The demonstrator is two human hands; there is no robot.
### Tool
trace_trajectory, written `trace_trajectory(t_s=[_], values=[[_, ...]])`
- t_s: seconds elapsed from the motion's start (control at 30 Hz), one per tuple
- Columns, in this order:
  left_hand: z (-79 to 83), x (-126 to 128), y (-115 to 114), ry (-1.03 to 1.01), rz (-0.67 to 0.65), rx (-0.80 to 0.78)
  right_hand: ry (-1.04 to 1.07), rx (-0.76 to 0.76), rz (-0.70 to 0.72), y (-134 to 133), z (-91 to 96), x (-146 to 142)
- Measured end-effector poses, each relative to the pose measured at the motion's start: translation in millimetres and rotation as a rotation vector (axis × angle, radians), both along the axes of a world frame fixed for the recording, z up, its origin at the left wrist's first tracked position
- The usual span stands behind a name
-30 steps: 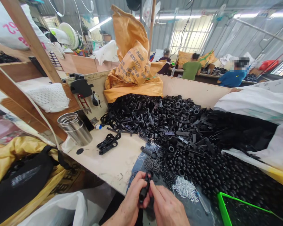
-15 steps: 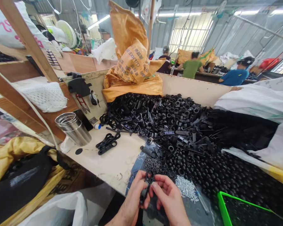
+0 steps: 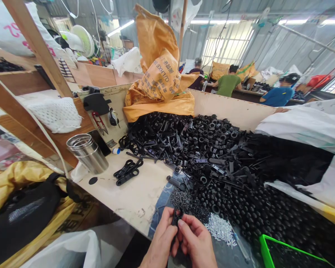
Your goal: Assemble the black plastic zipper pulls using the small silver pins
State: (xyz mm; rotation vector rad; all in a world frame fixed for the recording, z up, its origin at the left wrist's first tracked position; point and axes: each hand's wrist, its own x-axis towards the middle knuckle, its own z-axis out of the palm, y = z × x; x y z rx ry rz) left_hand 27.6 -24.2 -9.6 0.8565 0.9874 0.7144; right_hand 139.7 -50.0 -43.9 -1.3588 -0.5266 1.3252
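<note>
My left hand [image 3: 159,242] and my right hand [image 3: 197,242] meet at the bottom middle of the view, over the table's near edge. Both grip one small black plastic part [image 3: 176,217], which stands nearly upright between my fingertips. Just beyond it lie a patch of small dark screws [image 3: 184,199] and a heap of small silver pins [image 3: 220,229]. A big pile of black plastic parts [image 3: 212,156] fills the table behind them.
A steel cup [image 3: 88,152] and a few assembled black pieces [image 3: 127,172] sit left on the table [image 3: 134,193]. An orange sack [image 3: 159,78] leans at the back, white sacks [image 3: 304,123] lie right, a green-rimmed bin [image 3: 270,247] sits at bottom right. People work at a far bench.
My hands have shifted slightly, with the right fingers sliding up onto the top of the black part. The view has tilted a little.
</note>
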Motion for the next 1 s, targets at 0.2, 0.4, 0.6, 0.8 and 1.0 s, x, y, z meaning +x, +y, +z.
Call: trace_trajectory(t_s=[0.2, 0.4, 0.6, 0.8, 1.0], values=[[-8.8, -1, -3, 0.007, -0.008, 0.075, -0.026, -0.006, -0.012, 0, -7.3, 0], [-10.6, -3, -8, 0.060, 0.023, 0.155, -0.020, -0.007, -0.024, -1, -18.4, -1], [-6.1, -3, -13, 0.092, 0.084, 0.141, -0.008, -0.007, 0.011, 0, -12.1, -1], [-19.0, -7, -9, 0.002, 0.111, 0.030, -0.052, 0.029, 0.108, 7, -10.0, 1], [-26.4, -7, 8, -0.088, 0.050, -0.051, -0.131, -0.009, 0.273, 18, 8.0, 14]])
